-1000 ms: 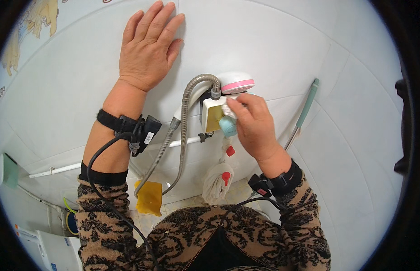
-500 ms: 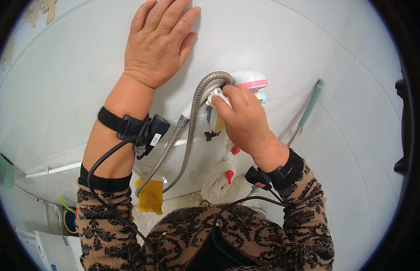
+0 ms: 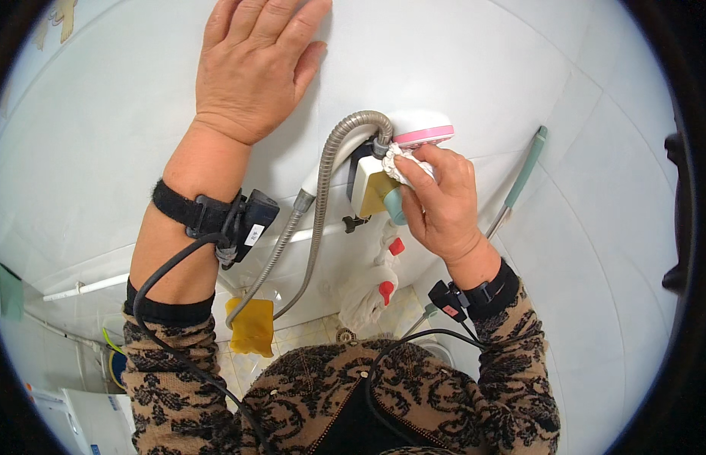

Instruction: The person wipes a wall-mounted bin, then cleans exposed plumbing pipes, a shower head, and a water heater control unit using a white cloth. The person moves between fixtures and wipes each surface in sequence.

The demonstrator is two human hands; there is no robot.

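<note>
My left hand lies flat against the pale wall, fingers spread and fingertips cut off by the upper edge. Bunched in the closed fingers of my right hand is a white cloth. It sits just below a white shower head with a pink band, beside the bent top of a ribbed metal hose. Whether the cloth touches either is unclear. Under it, a white and yellowish box-like dispenser with a pale teal rounded part is partly covered by the cloth and hand.
A yellow cloth hangs lower down by the hose's loop. Below the dispenser are a white mop head and red clips. A green-handled pole leans at the right. White pipe runs along the left wall.
My right hand has moved right with the cloth, off the hose's upper bend, uncovering more of the dispenser and the teal part. My left hand appears slightly higher and further left, still flat.
</note>
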